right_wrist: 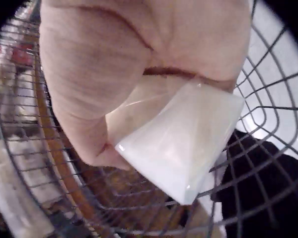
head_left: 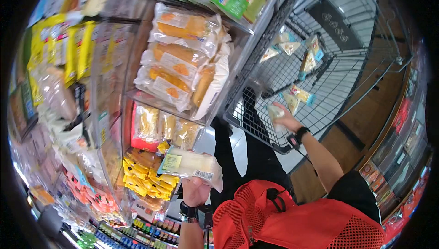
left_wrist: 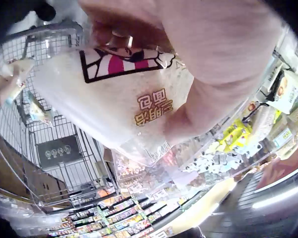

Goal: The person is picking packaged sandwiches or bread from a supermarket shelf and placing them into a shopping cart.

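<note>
My left hand (head_left: 195, 193) grips a clear-wrapped pack of white sandwich bread (head_left: 194, 166) beside the shelf. The pack has a yellow-green label and a barcode; in the left wrist view, the same bread pack (left_wrist: 119, 94) shows printed characters and a pink-and-black picture. Over the near end of the wire shopping cart (head_left: 375, 82), my right hand (head_left: 287, 120) holds a small pale wrapped wedge, a packaged sandwich by its shape (head_left: 275, 113). Up close, the right hand (right_wrist: 99, 74) curls round the sandwich pack (right_wrist: 188, 134), its fingers partly hidden behind the palm.
Several wrapped wedges (head_left: 289, 48) and a yellowish pack (head_left: 302, 94) lie in the cart. To the left, a shelf bin holds long bagged breads (head_left: 176, 52), with yellow packs (head_left: 148, 173) below. A wooden display (head_left: 352, 121) runs along the cart's far side.
</note>
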`<state>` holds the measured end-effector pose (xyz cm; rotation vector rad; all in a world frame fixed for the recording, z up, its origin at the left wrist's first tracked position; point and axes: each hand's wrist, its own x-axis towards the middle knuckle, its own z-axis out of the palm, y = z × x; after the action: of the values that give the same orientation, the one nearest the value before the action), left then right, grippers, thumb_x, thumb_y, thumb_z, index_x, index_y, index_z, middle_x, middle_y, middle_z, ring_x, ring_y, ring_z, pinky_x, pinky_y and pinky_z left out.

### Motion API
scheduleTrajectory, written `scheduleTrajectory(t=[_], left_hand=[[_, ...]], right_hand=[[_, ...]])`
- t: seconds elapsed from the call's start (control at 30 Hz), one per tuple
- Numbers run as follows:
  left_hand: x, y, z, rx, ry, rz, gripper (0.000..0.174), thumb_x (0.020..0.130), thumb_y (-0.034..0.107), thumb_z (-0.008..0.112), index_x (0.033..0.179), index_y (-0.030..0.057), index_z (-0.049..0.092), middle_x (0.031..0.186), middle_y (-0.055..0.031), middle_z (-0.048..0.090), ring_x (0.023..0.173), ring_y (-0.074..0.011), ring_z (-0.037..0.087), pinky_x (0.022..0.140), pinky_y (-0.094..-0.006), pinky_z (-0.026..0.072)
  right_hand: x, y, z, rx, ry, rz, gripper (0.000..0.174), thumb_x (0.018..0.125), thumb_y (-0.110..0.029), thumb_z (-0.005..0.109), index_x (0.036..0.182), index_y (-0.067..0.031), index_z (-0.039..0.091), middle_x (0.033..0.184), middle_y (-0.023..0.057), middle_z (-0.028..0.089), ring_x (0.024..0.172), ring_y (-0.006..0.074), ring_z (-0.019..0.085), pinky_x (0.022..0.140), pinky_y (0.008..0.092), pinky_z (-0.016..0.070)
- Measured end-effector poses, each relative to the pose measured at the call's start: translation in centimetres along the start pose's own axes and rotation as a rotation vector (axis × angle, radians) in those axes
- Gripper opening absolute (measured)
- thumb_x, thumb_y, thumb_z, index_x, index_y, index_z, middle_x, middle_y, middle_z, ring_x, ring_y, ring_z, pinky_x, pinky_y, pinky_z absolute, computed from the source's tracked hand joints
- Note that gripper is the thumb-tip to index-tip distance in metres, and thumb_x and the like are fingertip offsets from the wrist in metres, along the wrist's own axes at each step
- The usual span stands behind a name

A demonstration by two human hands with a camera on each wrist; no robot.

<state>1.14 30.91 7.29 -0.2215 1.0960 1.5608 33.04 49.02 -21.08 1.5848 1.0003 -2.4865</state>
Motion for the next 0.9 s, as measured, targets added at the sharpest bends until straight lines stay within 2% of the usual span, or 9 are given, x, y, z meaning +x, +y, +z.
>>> scheduleTrajectory(t=[0.07,0.27,0.33,0.4,0.43,0.6,0.63,0.73,0.9], left_hand=[[-3.9,2.1,-0.6,-0.035,0.011,0.12,0.085,0.086,0.016,0.08,0.156,0.0087,0.033,0.143,-0.0152,0.055,0.132,-0.031,0.056,0.109,-0.0496,0.0488],[-9.2,6.5,-1.0,0.221,0.116,0.594,0.083,0.082,0.003,0.081,0.153,0.0107,0.038,0.144,-0.0087,0.051,0.137,-0.0271,0.05,0.116,-0.0456,0.0421],[-10.1,8.3,-4.4,0.57,0.183,0.723,0.081,0.079,0.006,0.086,0.147,0.0111,0.042,0.136,-0.0084,0.053,0.13,-0.0242,0.052,0.11,-0.0413,0.0445],[-13.8,13.4,-5.6,1.404,0.348,1.072,0.079,0.075,0.007,0.091,0.14,0.0073,0.046,0.13,-0.0089,0.054,0.122,-0.022,0.054,0.105,-0.0397,0.0467],[-17.0,16.1,-5.4,0.952,0.311,1.087,0.075,0.071,0.006,0.093,0.132,0.0044,0.05,0.127,-0.0099,0.056,0.119,-0.022,0.057,0.103,-0.0383,0.0487],[-20.3,19.9,-8.1,0.724,0.344,1.138,0.075,0.074,0.004,0.091,0.134,0.0024,0.047,0.129,-0.0131,0.059,0.117,-0.0235,0.062,0.099,-0.0366,0.0528],[-21.0,20.7,-9.5,0.692,0.285,1.112,0.077,0.074,0.006,0.092,0.136,0.0019,0.047,0.132,-0.0154,0.06,0.119,-0.0247,0.064,0.1,-0.0376,0.0533],[-21.6,21.8,-12.0,0.653,0.104,1.104,0.085,0.074,0.006,0.092,0.143,0.0021,0.043,0.139,-0.0171,0.057,0.127,-0.0268,0.061,0.106,-0.039,0.0509],[-22.8,24.6,-17.4,0.598,-0.072,0.995,0.077,0.083,-0.002,0.076,0.15,0.0025,0.038,0.151,-0.0174,0.048,0.14,-0.0286,0.053,0.115,-0.0409,0.0443]], right_hand=[[-6.8,-5.6,1.6,0.086,-0.271,-0.141,0.101,0.08,-0.001,0.073,0.167,-0.0143,0.022,0.148,0.0111,0.053,0.11,0.0215,0.063,0.091,0.0364,0.0553],[-19.5,-16.5,11.5,0.231,-0.853,0.07,0.117,0.077,-0.011,0.088,0.168,-0.013,0.014,0.141,0.0183,0.056,0.116,0.0319,0.065,0.084,0.0417,0.0581],[-20.0,-19.3,15.7,0.138,-0.961,0.045,0.107,0.074,-0.016,0.09,0.161,-0.0059,0.028,0.133,0.0198,0.059,0.114,0.0326,0.066,0.087,0.0434,0.0574],[-21.1,-20.3,22.8,-0.046,-1.173,-0.067,0.101,0.072,-0.023,0.092,0.154,-0.0005,0.038,0.129,0.0192,0.061,0.115,0.0315,0.065,0.095,0.0454,0.0544],[-22.2,-20.6,28.2,-0.078,-1.242,-0.113,0.102,0.07,-0.03,0.093,0.153,0.0025,0.041,0.134,0.0203,0.061,0.124,0.0327,0.062,0.106,0.046,0.0488],[-24.6,-18.5,45.4,0.23,-1.099,-0.191,0.09,0.085,-0.023,0.079,0.16,-0.0013,0.033,0.155,0.0201,0.049,0.142,0.0371,0.049,0.12,0.053,0.0368],[-20.5,-14.7,44.7,0.203,-0.901,-0.131,0.096,0.079,-0.025,0.083,0.157,-0.001,0.034,0.157,0.0254,0.045,0.141,0.0462,0.048,0.12,0.0619,0.0352],[-21.2,-15.7,51.8,0.371,-1.03,-0.145,0.074,0.092,-0.018,0.071,0.155,0.003,0.039,0.15,0.0204,0.055,0.136,0.0344,0.056,0.119,0.0508,0.0401],[-19.9,-18.5,55.4,0.151,-0.978,-0.152,0.066,0.096,-0.015,0.067,0.153,0.0045,0.041,0.147,0.0209,0.057,0.135,0.0344,0.058,0.118,0.0516,0.0416]])
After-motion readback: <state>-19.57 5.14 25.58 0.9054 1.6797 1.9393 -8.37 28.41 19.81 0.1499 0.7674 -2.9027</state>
